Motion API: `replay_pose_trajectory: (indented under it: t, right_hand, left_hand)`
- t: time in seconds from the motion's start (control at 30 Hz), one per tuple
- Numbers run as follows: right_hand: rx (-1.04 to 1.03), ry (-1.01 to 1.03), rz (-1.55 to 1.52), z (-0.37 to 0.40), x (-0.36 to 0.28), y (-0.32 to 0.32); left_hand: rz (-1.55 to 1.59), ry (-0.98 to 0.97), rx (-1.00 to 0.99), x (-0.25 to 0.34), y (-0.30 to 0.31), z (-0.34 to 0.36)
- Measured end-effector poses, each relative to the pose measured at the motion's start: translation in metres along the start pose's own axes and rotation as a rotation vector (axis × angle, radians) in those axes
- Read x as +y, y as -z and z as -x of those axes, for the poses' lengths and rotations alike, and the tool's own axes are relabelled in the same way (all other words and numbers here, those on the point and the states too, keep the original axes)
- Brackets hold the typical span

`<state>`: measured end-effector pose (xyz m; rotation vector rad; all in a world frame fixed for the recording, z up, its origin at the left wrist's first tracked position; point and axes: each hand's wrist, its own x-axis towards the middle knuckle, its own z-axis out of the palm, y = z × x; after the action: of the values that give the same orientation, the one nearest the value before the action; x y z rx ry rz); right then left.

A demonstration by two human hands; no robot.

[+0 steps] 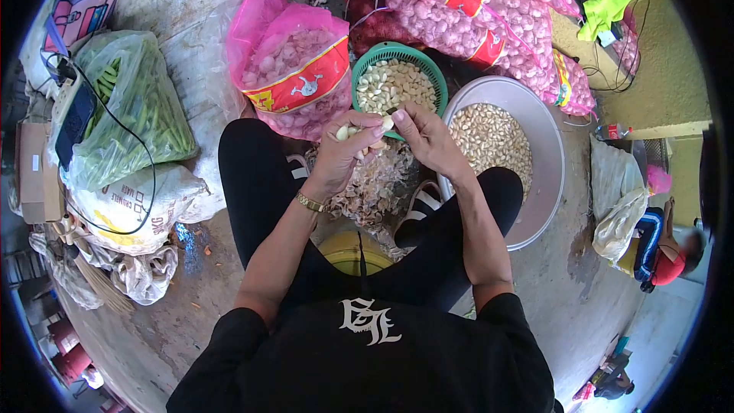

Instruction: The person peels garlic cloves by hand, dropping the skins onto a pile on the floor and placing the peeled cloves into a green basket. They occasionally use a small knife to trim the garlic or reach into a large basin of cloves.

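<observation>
My left hand [342, 154], with a watch on the wrist, is closed around several pale garlic cloves [345, 133]. Its thumb and fingertip pinch one clove at the front. Against that clove, my right hand [430, 140] is closed in a pinch; a small dark thing shows at its fingertips, too small to name. Just beyond the hands stands a green basket [439, 80] of peeled cloves [390, 84]. To the right, a wide pale basin [547, 153] holds cloves with some brownish skin [489, 138]. Dry garlic skins [375, 183] lie heaped below my hands.
A pink mesh sack of garlic bulbs [294, 69] stands open at the left; more full sacks [489, 23] are stacked behind. A plastic bag of green pods [138, 107] sits far left. Between my legs is a yellow container [348, 252]. Another person [665, 252] is far right.
</observation>
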<state>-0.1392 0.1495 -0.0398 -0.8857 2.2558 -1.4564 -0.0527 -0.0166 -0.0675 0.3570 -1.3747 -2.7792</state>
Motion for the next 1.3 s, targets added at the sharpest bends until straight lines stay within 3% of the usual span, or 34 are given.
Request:
replay_pose_trajectory:
  t: [0.6, 0.67, 0.8, 0.87, 0.93, 1.0, 1.1, 1.3]
  right_hand:
    - [-0.107, -0.121, -0.127, -0.002, -0.003, 0.005]
    - [-0.08, -0.022, -0.089, -0.002, -0.003, 0.003]
    - [-0.071, -0.011, 0.009, -0.004, 0.004, 0.002]
    - [-0.002, 0.215, 0.241, 0.001, -0.005, 0.001]
    - [0.011, 0.239, 0.283, 0.007, -0.014, 0.002]
    - [0.024, 0.261, 0.325, 0.01, -0.016, 0.004]
    - [0.015, 0.193, 0.495, 0.014, -0.014, 0.008]
    - [0.065, 0.252, 0.28, 0.013, -0.014, 0.014]
  left_hand:
    - [0.026, 0.019, -0.023, 0.0, -0.001, -0.002]
    - [0.024, 0.004, 0.0, -0.005, 0.001, -0.004]
    - [0.065, -0.055, 0.059, -0.011, -0.004, -0.006]
    - [0.111, -0.067, 0.035, -0.017, -0.001, -0.009]
    - [0.158, -0.079, 0.011, -0.017, -0.005, -0.008]
    - [0.134, -0.042, 0.096, -0.018, -0.013, -0.003]
    - [0.214, 0.101, 0.045, -0.015, -0.01, -0.001]
    - [0.397, 0.213, -0.144, -0.001, -0.008, -0.001]
